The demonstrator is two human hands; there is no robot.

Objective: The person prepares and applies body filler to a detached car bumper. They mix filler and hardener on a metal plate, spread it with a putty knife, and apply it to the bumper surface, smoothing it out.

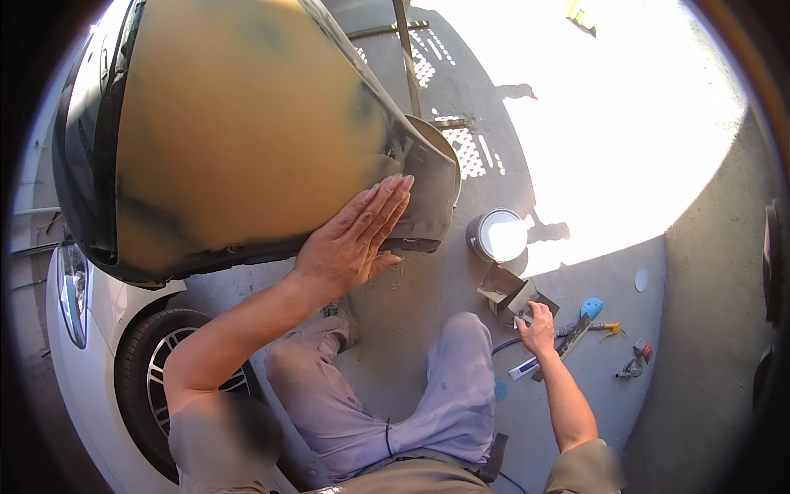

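Note:
A large curved car body panel [247, 140], tan in the middle and dark along its edges, is raised in front of me at the upper left. My left hand [350, 226] lies flat over its lower right corner, fingers stretched out and thumb apart. Low on the right, my right hand [536, 329] reaches to an open box [504, 288] with its flaps up. Its bent fingers are parted at the box's opening, and I see nothing held in them. What lies inside the box is mostly hidden.
A round can [500, 236] stands beyond the box. Right of it lie a blue pad [591, 308], a long flat tool [568, 342], a yellow-ended hose fitting [609, 328] and a small metal part [634, 362]. A white car [90, 362] with a wheel [140, 362] stands at left.

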